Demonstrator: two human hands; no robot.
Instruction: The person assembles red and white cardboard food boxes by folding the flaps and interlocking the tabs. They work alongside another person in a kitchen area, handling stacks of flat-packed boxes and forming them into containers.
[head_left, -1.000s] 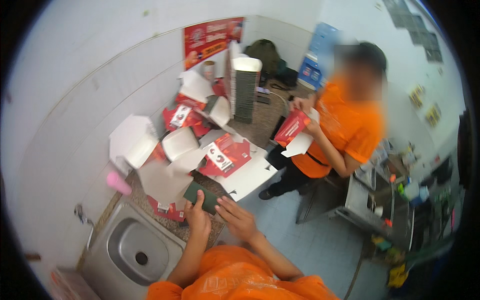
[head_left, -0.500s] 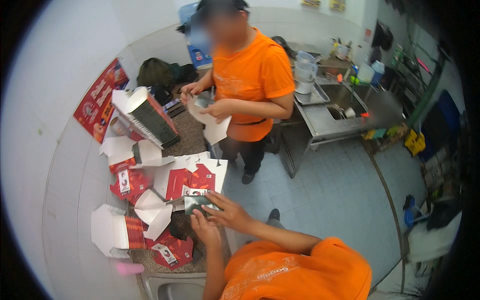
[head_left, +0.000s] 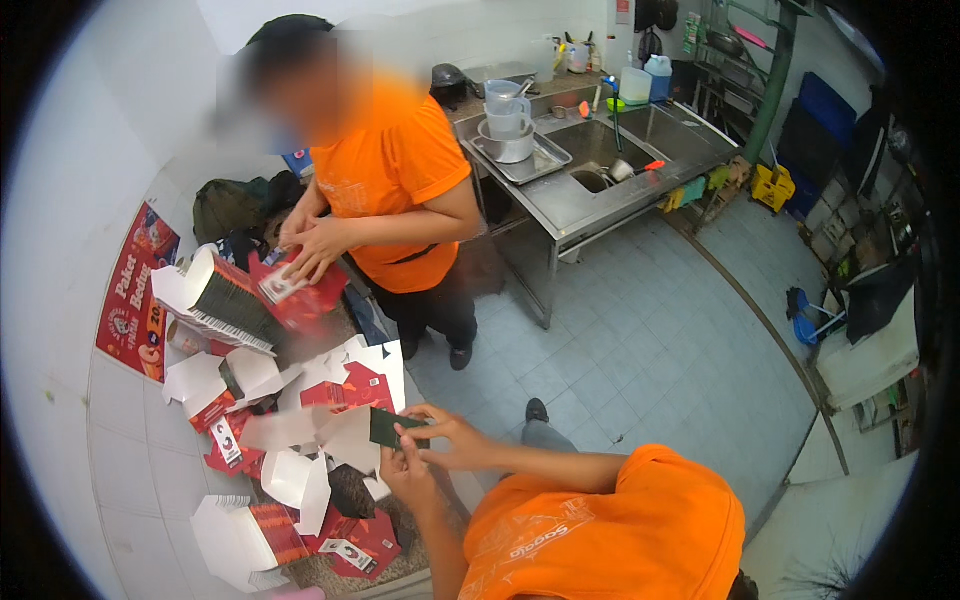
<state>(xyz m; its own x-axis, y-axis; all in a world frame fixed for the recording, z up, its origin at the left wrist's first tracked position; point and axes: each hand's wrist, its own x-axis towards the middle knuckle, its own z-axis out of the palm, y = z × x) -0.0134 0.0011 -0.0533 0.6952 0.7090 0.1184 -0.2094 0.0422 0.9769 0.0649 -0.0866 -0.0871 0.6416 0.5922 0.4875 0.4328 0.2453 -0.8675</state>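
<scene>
Pinching a dark flat card (head_left: 388, 428), left hand (head_left: 408, 476) and right hand (head_left: 450, 436) grip its edges

My fingers (head_left: 432, 425) pinch a dark, matt card (head_left: 392, 428); around it lie glossy red-and-white cardboard cartons (head_left: 345, 385) and a brushed-steel sink (head_left: 600, 160).

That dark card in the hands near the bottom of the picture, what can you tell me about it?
The dark card is a small, flat, dark green piece, seemingly cardboard, roughly rectangular. Both hands hold it above the counter: the left hand pinches it from below, the right hand grips its right end. It tilts slightly, just above the white and red folded boxes. Its print cannot be made out.
</scene>
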